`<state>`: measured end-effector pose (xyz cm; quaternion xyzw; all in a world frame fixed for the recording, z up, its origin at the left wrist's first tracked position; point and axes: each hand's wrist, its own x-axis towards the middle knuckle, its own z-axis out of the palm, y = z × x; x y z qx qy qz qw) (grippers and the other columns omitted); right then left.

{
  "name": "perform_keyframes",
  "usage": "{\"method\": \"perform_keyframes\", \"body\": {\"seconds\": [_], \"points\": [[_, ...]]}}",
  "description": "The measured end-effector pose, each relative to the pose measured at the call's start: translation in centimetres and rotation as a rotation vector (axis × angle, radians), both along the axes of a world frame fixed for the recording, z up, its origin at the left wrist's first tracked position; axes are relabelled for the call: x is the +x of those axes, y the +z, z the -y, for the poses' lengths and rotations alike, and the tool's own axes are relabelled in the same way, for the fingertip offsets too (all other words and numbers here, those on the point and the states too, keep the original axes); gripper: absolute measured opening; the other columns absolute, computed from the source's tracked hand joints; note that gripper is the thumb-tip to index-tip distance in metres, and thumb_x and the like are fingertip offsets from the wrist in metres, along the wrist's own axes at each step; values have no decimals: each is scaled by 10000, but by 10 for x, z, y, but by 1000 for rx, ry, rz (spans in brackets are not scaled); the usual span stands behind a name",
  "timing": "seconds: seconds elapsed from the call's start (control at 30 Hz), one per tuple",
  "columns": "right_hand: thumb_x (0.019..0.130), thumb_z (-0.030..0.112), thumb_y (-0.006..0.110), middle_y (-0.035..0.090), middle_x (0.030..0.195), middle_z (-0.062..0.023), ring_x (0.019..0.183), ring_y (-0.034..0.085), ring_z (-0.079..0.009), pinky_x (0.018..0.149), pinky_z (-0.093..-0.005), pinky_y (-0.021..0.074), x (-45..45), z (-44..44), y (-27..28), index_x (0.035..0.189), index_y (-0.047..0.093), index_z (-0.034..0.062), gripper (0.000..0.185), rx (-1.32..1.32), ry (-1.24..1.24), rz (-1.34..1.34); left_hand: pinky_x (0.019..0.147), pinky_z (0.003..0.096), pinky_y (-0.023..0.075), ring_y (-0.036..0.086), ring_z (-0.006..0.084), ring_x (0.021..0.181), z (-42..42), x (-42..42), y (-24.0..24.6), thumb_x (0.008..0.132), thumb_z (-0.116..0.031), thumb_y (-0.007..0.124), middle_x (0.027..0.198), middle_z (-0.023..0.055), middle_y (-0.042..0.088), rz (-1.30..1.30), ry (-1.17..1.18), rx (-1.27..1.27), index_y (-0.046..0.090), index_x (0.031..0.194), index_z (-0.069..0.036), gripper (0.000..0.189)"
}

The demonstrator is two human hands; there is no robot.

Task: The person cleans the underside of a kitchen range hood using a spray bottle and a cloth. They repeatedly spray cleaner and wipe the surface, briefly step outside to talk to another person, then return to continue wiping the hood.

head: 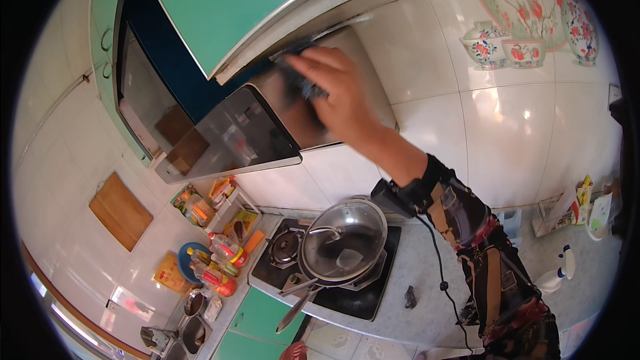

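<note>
My right hand (342, 95) is raised, gripping a dark, bunched-up cloth (300, 77). Cloth and fingers are blurred against the shiny metal side of a range hood (370, 67), just below the green wall cabinet (240, 5). The hood's black glass panel (235, 132) lies to the left of the hand. A patterned sleeve (495, 265) and a black wrist strap with a dark device (395, 197) cover the forearm. At the bottom edge, only a small part of my left hand (293, 351) shows, and its grasp is hidden.
Beneath the hood, a lidded wok (345, 240) sits on a gas stove (372, 295), its handle jutting over the counter edge. Several bottles (220, 265) crowd the left counter. A dark scrap (410, 297) and a white spray bottle (555, 272) are at right. A cord (440, 265) hangs from the wrist.
</note>
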<state>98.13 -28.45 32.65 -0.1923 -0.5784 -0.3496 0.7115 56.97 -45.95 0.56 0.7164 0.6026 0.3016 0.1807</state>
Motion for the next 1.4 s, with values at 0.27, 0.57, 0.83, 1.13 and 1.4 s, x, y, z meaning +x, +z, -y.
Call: {"method": "perform_keyframes", "body": {"seconds": [0.27, 0.57, 0.83, 1.13, 1.4], "points": [[617, -149, 569, 587, 1031, -162, 951, 564, -337, 808, -375, 472, 0, 9, -14, 1110, 619, -4, 516, -88, 112, 15, 873, 337, 473, 627, 246, 961, 1, -1, -4, 903, -151, 576, 1046, 152, 672, 32, 5, -11, 653, 1083, -23, 234], [640, -186, 504, 584, 1068, -176, 991, 562, -333, 866, -308, 453, 34, -51, -35, 1145, 615, 7, 552, -180, 42, -302, 812, 314, 498, 641, 209, 894, -6, 0, -4, 900, -137, 579, 1002, 116, 687, 63, 33, -40, 653, 1075, -33, 218], [652, -165, 525, 563, 1068, -187, 984, 555, -368, 866, -349, 451, 51, -31, -102, 1171, 589, 5, 550, -350, 143, -202, 795, 334, 503, 641, 252, 861, -14, 18, -1, 900, -175, 558, 984, 149, 679, -32, -37, -62, 655, 1070, -56, 230], [638, -214, 469, 572, 1096, -153, 994, 573, -318, 885, -283, 441, 64, -44, -78, 1177, 613, 45, 615, -444, 153, -351, 813, 339, 496, 640, 232, 883, -33, 40, -13, 915, -183, 545, 978, 140, 680, -43, -137, -7, 651, 1058, -35, 231], [658, -191, 476, 563, 1083, -144, 1005, 554, -294, 911, -284, 422, 24, -26, -95, 1174, 632, 62, 596, -259, 153, -101, 791, 309, 504, 639, 180, 863, -44, 39, -34, 899, -134, 593, 925, 119, 686, 344, -167, -96, 651, 1048, -18, 197]]}}
